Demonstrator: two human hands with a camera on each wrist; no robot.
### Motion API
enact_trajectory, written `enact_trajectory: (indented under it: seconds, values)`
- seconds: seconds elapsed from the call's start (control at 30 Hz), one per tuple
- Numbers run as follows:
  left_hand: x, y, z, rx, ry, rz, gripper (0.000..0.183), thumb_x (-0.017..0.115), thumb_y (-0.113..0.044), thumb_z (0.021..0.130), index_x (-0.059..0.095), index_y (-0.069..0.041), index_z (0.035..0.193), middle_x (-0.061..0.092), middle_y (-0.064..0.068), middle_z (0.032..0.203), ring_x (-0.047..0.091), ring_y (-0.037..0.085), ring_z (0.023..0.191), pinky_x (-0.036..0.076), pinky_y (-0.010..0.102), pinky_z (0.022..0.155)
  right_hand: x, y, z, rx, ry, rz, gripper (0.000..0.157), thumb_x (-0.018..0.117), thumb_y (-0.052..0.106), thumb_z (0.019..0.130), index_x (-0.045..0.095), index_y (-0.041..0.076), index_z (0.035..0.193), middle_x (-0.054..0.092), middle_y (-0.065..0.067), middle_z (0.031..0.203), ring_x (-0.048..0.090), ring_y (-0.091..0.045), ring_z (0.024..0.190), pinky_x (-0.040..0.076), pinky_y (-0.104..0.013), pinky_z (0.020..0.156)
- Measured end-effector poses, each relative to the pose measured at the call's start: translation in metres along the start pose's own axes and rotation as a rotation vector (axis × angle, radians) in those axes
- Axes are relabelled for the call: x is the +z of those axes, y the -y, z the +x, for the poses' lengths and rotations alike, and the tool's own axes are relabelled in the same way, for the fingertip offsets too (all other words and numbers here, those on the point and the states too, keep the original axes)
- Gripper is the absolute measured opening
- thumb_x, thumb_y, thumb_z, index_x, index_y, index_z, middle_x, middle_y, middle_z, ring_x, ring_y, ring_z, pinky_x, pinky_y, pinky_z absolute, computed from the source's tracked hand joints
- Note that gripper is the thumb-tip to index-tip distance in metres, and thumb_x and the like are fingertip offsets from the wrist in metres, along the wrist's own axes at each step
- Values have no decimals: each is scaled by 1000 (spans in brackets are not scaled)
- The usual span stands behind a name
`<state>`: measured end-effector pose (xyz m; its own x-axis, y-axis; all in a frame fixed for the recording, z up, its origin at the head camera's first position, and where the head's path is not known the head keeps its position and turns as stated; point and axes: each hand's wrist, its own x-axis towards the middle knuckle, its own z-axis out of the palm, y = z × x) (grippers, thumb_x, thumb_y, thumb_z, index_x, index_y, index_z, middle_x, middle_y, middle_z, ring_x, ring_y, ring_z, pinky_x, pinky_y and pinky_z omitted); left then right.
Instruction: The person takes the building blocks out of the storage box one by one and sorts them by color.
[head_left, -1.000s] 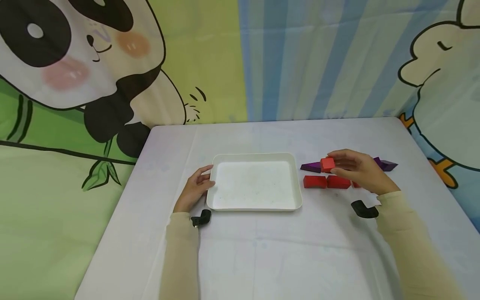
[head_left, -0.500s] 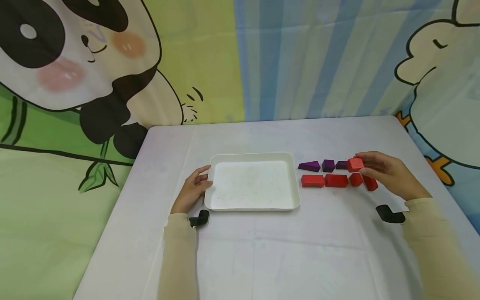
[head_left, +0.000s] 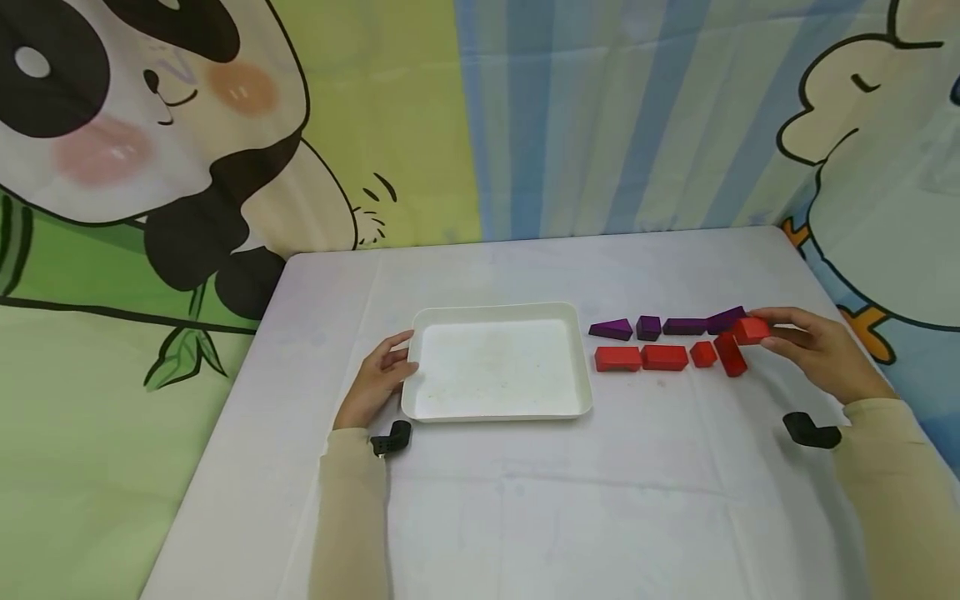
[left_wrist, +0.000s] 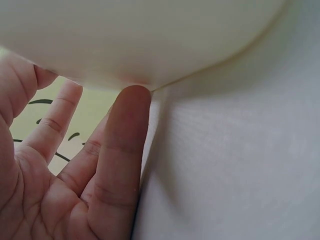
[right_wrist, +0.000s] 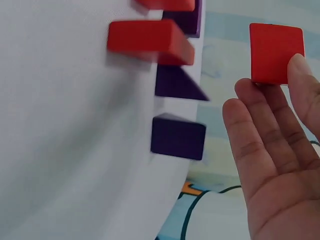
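In the head view my right hand (head_left: 825,350) holds a red block (head_left: 750,331) at the right end of the rows. The right wrist view shows this red block (right_wrist: 275,52) pinched between thumb and fingertips, its square face visible. Close by lie a tilted red block (head_left: 730,354) and a purple block (head_left: 725,319). On the other side, my left hand (head_left: 377,379) touches the left edge of a white tray (head_left: 573,362). Up close, the left fingers (left_wrist: 122,145) reach up rather straight to the tray's outer wall (left_wrist: 150,45).
Several purple blocks, among them a wedge-like one (head_left: 611,330), form a back row right of the tray. Several red blocks, one being a long block (head_left: 665,357), line up in front. A white cloth covers the table (head_left: 480,517); a printed curtain (head_left: 405,125) hangs behind.
My right hand has carried the red block rightward along the rows, past the purple blocks, uncovering pieces it had hidden. The left hand stays at the tray, while the head view shifts slightly.
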<state>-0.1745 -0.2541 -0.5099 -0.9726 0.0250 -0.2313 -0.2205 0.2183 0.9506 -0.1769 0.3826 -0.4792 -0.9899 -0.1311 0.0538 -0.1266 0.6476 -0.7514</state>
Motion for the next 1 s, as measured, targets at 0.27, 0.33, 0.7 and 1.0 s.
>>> enact_trajectory:
  seconds: [0.27, 0.33, 0.7, 1.0]
  values:
    - [-3, 1, -1, -7, -3, -8, 66, 70, -7, 103, 47, -16, 164, 55, 26, 151, 64, 23, 117, 59, 26, 82, -3, -21, 2, 62, 42, -59, 45, 65, 4, 107, 54, -5, 150, 58, -24, 147, 59, -4, 113, 44, 0, 78]
    - [-4, 1, -1, -3, -1, -10, 66, 69, -7, 103, 47, -15, 165, 55, 27, 151, 64, 23, 117, 59, 26, 82, -3, -26, 4, 102, 74, -70, 46, 63, 3, 108, 53, -6, 151, 48, -38, 152, 59, -29, 121, 43, 0, 76]
    - [-3, 2, -4, -8, 2, -8, 67, 69, -7, 102, 46, -15, 165, 54, 27, 151, 64, 21, 117, 59, 25, 83, -2, -43, 5, 216, 162, -76, 51, 62, -2, 107, 46, -9, 154, 36, -45, 155, 42, -65, 132, 46, -74, 104]
    - [-3, -2, -4, -12, 3, -6, 67, 69, -6, 103, 45, -14, 165, 54, 28, 152, 64, 19, 116, 58, 25, 83, 1, -49, -1, 249, 150, -47, 60, 64, -4, 105, 39, -7, 160, 34, -45, 158, 40, -66, 137, 38, -80, 104]
